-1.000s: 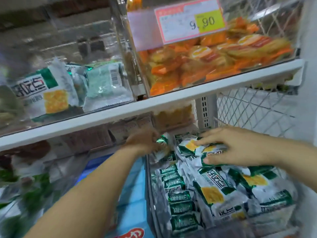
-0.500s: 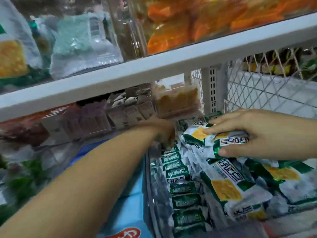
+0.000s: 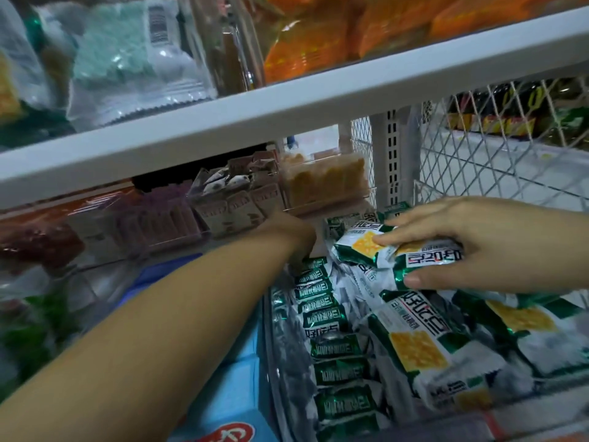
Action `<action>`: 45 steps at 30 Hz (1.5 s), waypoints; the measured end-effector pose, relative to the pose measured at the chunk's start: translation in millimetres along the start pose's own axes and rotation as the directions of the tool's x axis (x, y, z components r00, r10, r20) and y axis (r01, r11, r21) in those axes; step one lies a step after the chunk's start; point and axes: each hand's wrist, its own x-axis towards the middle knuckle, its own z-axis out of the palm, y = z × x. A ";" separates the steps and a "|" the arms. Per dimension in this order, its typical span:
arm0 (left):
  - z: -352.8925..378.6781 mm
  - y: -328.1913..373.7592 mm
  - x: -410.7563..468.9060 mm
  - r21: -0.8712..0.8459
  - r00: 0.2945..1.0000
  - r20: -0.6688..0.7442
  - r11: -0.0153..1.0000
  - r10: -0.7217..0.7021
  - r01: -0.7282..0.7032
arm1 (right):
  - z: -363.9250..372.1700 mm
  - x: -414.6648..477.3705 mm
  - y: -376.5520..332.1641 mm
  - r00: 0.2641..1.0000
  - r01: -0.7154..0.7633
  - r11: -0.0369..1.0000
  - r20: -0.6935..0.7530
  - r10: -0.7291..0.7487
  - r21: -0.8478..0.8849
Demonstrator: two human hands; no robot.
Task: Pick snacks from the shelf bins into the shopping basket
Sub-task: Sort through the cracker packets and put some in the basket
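Right hand (image 3: 484, 247) enters from the right edge and grips a small bunch of cracker packets (image 3: 382, 250), green and white with a yellow cracker printed on them. Its fingers (image 3: 401, 232) curl over the top of the bunch, and the thumb (image 3: 427, 279) presses in from the near side. The bunch sits at the far end of the clear bin (image 3: 275, 352) on the lower shelf, just above the heap of like packets filling it; whether it touches the heap cannot be told. Left hand (image 3: 293, 232) is at the far left corner of the same bin, its forearm stretched across from the near left. Its fingers bend down behind the far end of a row of upright packets (image 3: 325, 314) and are mostly hidden, so I cannot tell whether it grips anything. Right of that row, a larger packet (image 3: 414, 342) lies flat, face up. Above both hands a white shelf edge (image 3: 287, 122) runs across, with orange packets (image 3: 312, 43) on it to the right and pale green packets (image 3: 127, 59) to the left. Wire mesh (image 3: 478, 161) stands at the far right. A blue box (image 3: 229, 397) lies just left of the bin, and small brown cartons (image 3: 236, 205) stand beyond the left hand.
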 end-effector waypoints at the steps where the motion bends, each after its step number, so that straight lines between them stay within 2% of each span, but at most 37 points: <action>1: -0.5 -1.0 -1.6 -0.004 1.000 -0.007 1.000 0.007 -0.007 | 0.1 0.5 0.6 1.000 0.005 1.000 -0.004 -0.005 0.003; 4: -2.6 -9.0 -9.6 -0.156 0.994 -0.106 0.986 0.040 -0.056 | 1.2 1.2 3.5 1.000 0.013 1.000 -0.004 -0.013 0.017; 7: -5.1 -24.1 -25.4 -0.454 0.979 -0.202 0.884 0.020 -0.112 | 0.6 1.4 4.3 0.999 0.025 0.999 -0.021 -0.024 0.021; 9: -6.5 -35.4 -44.4 -0.620 0.935 -0.343 0.770 -0.090 -0.153 | 0.6 2.4 4.5 0.999 0.015 1.000 -0.035 -0.014 0.015; 11: -8.8 -41.3 -66.3 -0.725 0.837 -0.477 0.658 -0.268 -0.203 | 0.9 2.7 3.7 1.000 -0.008 1.000 -0.030 0.008 0.005; 12: -11.3 -42.6 -78.3 -0.758 0.795 -0.494 0.621 -0.351 -0.198 | 0.5 2.7 3.1 0.999 -0.010 1.000 -0.032 0.010 -0.001; 15: -16.7 -40.9 -111.7 -0.857 0.757 -0.419 0.493 -0.502 -0.148 | -5.0 1.5 -4.3 0.999 -0.018 0.999 -0.035 0.017 -0.027; 19: -8.5 -26.8 -158.0 -0.916 0.786 -0.343 0.367 -0.514 -0.161 | -13.6 -7.9 -19.7 0.997 -0.052 0.993 -0.057 0.046 -0.109; 21: -2.4 -15.0 -185.9 -0.947 0.795 -0.309 0.247 -0.521 -0.206 | -17.0 -19.7 -33.4 0.996 -0.066 0.993 -0.066 0.060 -0.097; 23: 0.6 1.0 -214.6 -0.947 0.801 -0.315 0.109 -0.509 -0.304 | -17.1 -37.4 -53.0 0.994 -0.069 0.997 -0.084 0.068 -0.015; 25: 2.2 17.7 -242.0 -0.936 0.811 -0.324 0.040 -0.487 -0.350 | -11.4 -57.4 -77.6 0.989 -0.068 0.985 -0.116 0.087 0.161; 27: 6.0 37.5 -267.1 -0.920 0.820 -0.348 0.000 -0.454 -0.391 | 1.5 -76.6 -100.2 0.979 -0.072 0.917 -0.147 0.139 0.392; 29: 10.3 58.3 -289.2 -0.903 0.835 -0.347 -0.089 -0.427 -0.421 | 19.7 -98.9 -118.0 0.969 -0.044 0.791 -0.167 0.183 0.610; 31: 15.7 79.4 -309.8 -0.874 0.844 -0.344 -0.188 -0.411 -0.448 | 39.1 -120.3 -131.6 0.963 -0.024 0.658 -0.160 0.218 0.753; 35: 36.5 120.4 -335.9 -0.713 0.903 -0.192 -0.578 -0.384 -0.397 | 73.1 -158.5 -149.8 0.918 -0.041 0.360 -0.107 0.381 0.932; 36: 43.8 130.7 -339.0 -0.669 0.918 -0.159 -0.644 -0.364 -0.371 | 80.8 -164.3 -151.9 0.913 -0.049 0.315 -0.085 0.399 0.948; 38: 56.4 148.4 -343.8 -0.644 0.935 -0.097 -0.695 -0.341 -0.320 | 92.0 -172.1 -155.6 0.910 -0.069 0.243 -0.039 0.412 0.968; 40: 63.9 157.0 -344.8 -0.654 0.938 -0.032 -0.702 -0.346 -0.281 | 98.7 -174.7 -155.4 0.914 -0.090 0.220 -0.007 0.406 0.971; 43: 66.6 156.2 -343.3 -0.724 0.931 0.014 -0.646 -0.364 -0.242 | 100.9 -176.0 -155.4 0.921 -0.104 0.204 0.017 0.390 0.973; 45: 65.5 154.5 -341.6 -0.768 0.924 0.010 -0.594 -0.383 -0.239 | 101.3 -175.3 -153.1 0.926 -0.106 0.248 0.005 0.377 0.963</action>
